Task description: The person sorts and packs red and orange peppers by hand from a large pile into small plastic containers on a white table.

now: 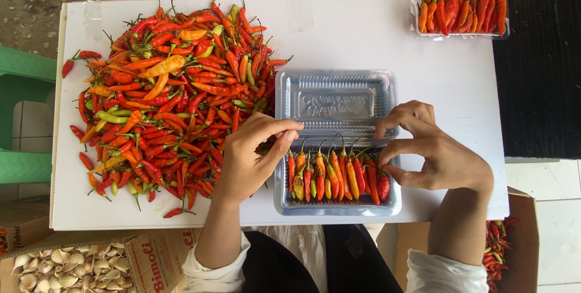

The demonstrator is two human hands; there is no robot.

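A clear plastic clamshell tray (336,207) lies open on the white table (357,39), its lid (336,100) folded back. A row of red, orange and yellow chili peppers (336,178) fills the tray's near half. My left hand (254,154) rests at the tray's left rim, fingers curled, thumb against the edge. My right hand (426,151) is at the right rim, fingertips pinching the hinge area and thumb near the rightmost chili. A big heap of loose chilies (169,93) lies left of the tray.
A second clear tray full of chilies (461,11) stands at the table's far right corner. A cardboard box of garlic (66,266) sits below left, another box with chilies (502,244) below right. A green stool (21,117) is at the left.
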